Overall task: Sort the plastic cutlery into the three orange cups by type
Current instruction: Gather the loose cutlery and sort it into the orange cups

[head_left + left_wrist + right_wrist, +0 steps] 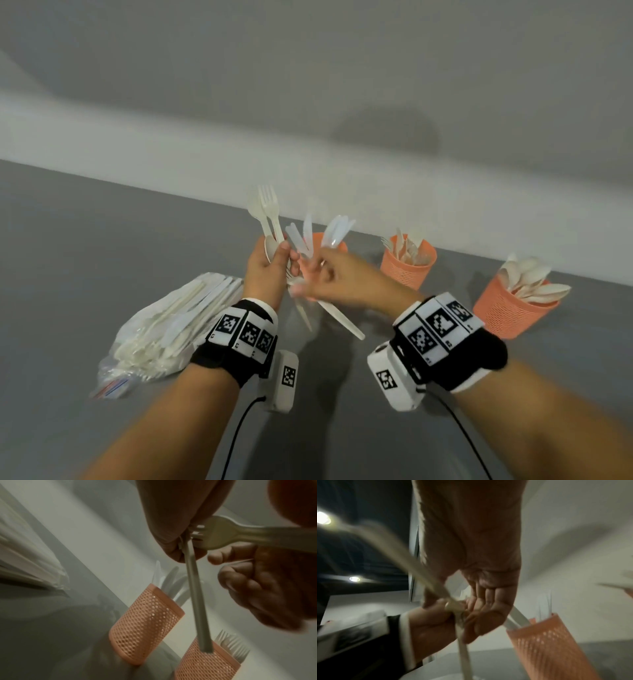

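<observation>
My left hand [267,267] grips an upright bunch of cream cutlery [269,209], with forks and a spoon fanned above the fist. My right hand [329,277] pinches a fork [342,322] in that bunch; its handle slants down to the right. In the left wrist view the fork [221,535] has its tines against the left palm. Three orange mesh cups stand behind. The knife cup [342,247] is half hidden by my hands, the fork cup [404,270] is in the middle, and the spoon cup [507,315] is on the right.
A clear plastic bag [161,332] holding several more pieces of cutlery lies on the grey table [85,240] to the left of my left wrist. A white wall runs along the table's far edge, just behind the cups.
</observation>
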The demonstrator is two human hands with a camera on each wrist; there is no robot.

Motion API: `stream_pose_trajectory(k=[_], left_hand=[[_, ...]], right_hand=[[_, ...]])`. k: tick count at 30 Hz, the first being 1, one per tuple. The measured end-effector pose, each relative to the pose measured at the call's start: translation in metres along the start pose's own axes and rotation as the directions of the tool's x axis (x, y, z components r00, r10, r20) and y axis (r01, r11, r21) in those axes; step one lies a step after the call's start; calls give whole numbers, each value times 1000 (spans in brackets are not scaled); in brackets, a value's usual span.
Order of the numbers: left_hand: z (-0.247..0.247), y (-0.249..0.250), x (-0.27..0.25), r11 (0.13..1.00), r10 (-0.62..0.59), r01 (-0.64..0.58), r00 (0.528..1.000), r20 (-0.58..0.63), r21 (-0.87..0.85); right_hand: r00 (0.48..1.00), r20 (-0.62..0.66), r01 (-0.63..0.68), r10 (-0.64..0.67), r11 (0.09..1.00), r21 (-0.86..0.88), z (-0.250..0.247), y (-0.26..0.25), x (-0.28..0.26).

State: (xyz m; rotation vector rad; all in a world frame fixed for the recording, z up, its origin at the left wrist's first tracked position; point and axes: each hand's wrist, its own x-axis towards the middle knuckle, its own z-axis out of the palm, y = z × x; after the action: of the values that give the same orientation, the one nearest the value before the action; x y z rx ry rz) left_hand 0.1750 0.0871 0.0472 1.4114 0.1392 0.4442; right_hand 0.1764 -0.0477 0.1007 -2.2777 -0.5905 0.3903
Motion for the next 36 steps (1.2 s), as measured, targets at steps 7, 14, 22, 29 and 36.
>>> stream_pose_trajectory(k=[7, 14, 22, 29, 36], left_hand=[[20, 10, -13, 990, -25, 37, 996, 90, -135], [45, 7, -35, 983, -63, 126, 915, 398, -136], [88, 3, -68, 972, -201, 227, 701, 684, 54], [98, -15, -54, 950, -307, 296, 815, 490, 102], [94, -14, -42, 946, -304, 324, 865, 400, 19]], right_hand=[[979, 202, 25, -19, 999, -27, -10, 22, -37], [943, -297, 38, 148, 840, 542, -45, 59, -57], [943, -249, 51, 220, 646, 762, -48, 75, -55], [854, -406, 235, 326, 453, 860, -93, 94, -44], [582, -778, 333, 237, 803, 494, -131, 114, 7]])
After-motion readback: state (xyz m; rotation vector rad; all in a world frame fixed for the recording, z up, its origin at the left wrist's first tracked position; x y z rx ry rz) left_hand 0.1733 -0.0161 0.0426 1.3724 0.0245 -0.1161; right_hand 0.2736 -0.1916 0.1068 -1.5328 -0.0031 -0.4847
